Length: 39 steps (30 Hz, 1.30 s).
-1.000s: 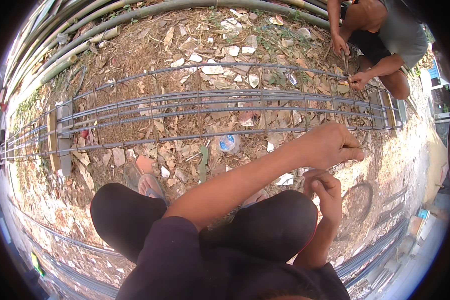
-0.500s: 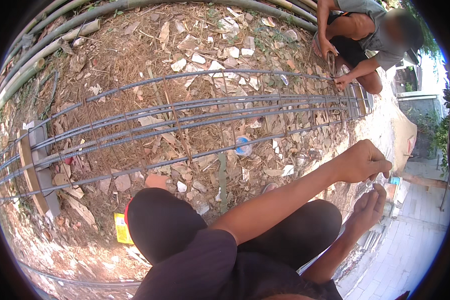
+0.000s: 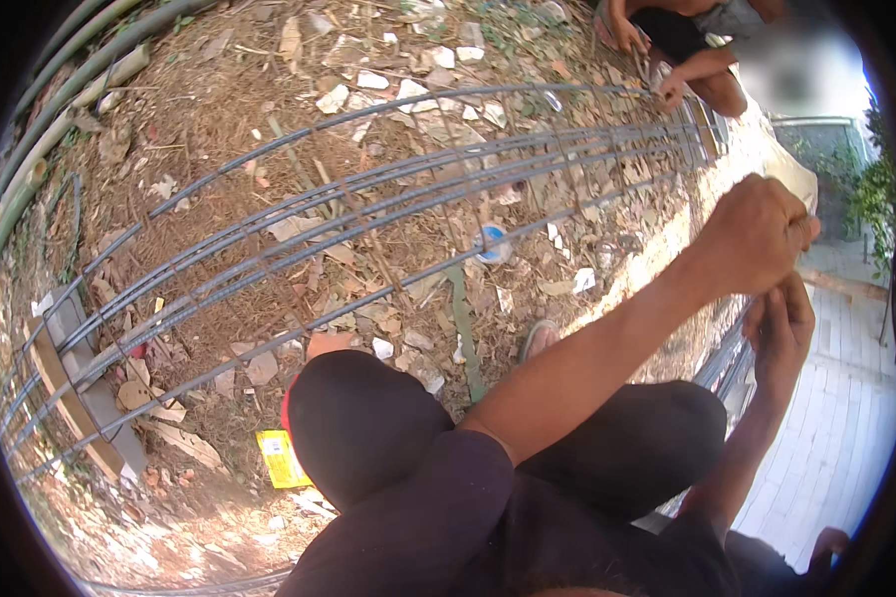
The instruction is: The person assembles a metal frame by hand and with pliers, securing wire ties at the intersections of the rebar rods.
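My left hand (image 3: 760, 237) is closed in a fist at the right, its forearm stretched across my knees. Just below it my right hand (image 3: 782, 326) has its fingers pinched together, close to or touching the left. Whatever is between the fingers is too small to make out. To the left of my hands a long cage of steel reinforcing bars (image 3: 408, 215), crossed by thin rusty stirrups, lies from lower left to upper right. Its near left end rests on a wooden strip (image 3: 65, 398) and a grey block (image 3: 114, 423).
A co-worker's hand (image 3: 672, 92) touches the cage's far end. Bamboo poles (image 3: 30, 164) lie at upper left. Rubble and dry leaves cover the ground, with a blue-and-white cup-like item (image 3: 490, 243) under the bars. A yellow packet (image 3: 283, 459) lies beside my knee. Pale paving (image 3: 836, 438) is at right.
My hands have risen and come together at the right. The view has shifted, so the cage sits higher at its far end. The co-worker's hands stay at the bars.
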Each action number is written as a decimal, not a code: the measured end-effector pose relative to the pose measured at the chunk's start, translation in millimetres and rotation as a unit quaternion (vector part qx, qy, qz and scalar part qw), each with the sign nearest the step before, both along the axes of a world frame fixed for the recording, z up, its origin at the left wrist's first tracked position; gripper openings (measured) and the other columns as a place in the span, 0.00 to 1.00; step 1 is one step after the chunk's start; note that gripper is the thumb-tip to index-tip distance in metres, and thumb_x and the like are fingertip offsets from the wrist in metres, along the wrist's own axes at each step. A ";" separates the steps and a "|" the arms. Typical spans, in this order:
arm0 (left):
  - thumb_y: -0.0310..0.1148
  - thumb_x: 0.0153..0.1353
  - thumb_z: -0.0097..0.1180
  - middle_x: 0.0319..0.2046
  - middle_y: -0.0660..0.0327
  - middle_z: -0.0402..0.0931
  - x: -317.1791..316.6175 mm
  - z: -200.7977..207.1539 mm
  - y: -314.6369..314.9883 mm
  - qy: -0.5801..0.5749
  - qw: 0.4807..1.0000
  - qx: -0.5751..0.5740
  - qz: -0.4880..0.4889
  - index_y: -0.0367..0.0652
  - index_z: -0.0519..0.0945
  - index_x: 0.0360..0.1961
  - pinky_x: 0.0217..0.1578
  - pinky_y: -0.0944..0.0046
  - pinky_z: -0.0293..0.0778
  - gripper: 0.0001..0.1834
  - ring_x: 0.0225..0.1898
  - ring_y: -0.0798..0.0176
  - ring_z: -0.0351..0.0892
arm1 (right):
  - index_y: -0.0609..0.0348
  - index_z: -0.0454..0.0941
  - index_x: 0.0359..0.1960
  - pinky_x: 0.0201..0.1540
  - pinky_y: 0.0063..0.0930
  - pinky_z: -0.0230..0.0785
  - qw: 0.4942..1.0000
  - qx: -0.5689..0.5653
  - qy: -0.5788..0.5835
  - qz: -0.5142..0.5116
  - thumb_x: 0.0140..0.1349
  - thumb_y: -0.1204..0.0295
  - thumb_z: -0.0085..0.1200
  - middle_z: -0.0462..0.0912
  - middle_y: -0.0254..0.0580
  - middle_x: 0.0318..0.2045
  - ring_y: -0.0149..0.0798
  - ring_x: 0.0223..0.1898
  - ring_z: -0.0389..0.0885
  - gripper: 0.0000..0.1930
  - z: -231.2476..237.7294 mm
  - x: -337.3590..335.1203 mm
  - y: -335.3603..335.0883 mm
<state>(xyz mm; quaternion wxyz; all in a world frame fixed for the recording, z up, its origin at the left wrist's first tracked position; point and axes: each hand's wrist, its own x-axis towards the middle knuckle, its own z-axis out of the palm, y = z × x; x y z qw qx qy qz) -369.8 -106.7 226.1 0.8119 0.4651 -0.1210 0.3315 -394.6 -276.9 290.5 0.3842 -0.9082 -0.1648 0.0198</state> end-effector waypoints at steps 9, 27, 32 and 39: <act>0.49 0.67 0.59 0.29 0.62 0.83 21.1 -107.8 74.6 0.360 0.884 0.287 -0.080 0.36 0.86 0.42 0.31 0.63 0.73 0.23 0.29 0.67 0.78 | 0.63 0.84 0.49 0.30 0.23 0.63 0.983 -0.007 0.181 0.026 0.70 0.71 0.50 0.78 0.33 0.25 0.25 0.24 0.68 0.14 -134.8 33.2 -54.1; 0.47 0.55 0.73 0.25 0.57 0.85 31.8 -225.8 -2.8 0.568 0.737 0.365 0.043 0.35 0.88 0.35 0.31 0.63 0.74 0.22 0.26 0.65 0.80 | 0.55 0.86 0.47 0.47 0.43 0.76 0.987 0.058 0.132 0.068 0.65 0.68 0.52 0.87 0.52 0.40 0.55 0.41 0.85 0.13 -322.5 79.9 -15.7; 0.47 0.55 0.73 0.25 0.57 0.85 31.0 -237.4 -4.2 0.547 0.769 0.331 0.024 0.34 0.88 0.33 0.32 0.63 0.74 0.22 0.26 0.65 0.80 | 0.52 0.86 0.47 0.43 0.43 0.77 0.988 0.024 0.148 0.045 0.65 0.69 0.52 0.87 0.51 0.38 0.55 0.38 0.85 0.13 -313.7 80.2 -11.9; 0.47 0.56 0.72 0.27 0.58 0.86 37.1 -232.6 -8.1 0.585 0.751 0.305 0.027 0.35 0.89 0.35 0.30 0.65 0.73 0.22 0.26 0.67 0.81 | 0.48 0.86 0.46 0.38 0.47 0.77 0.996 0.006 0.077 0.036 0.66 0.68 0.53 0.86 0.52 0.33 0.57 0.34 0.85 0.12 -307.7 77.3 -11.0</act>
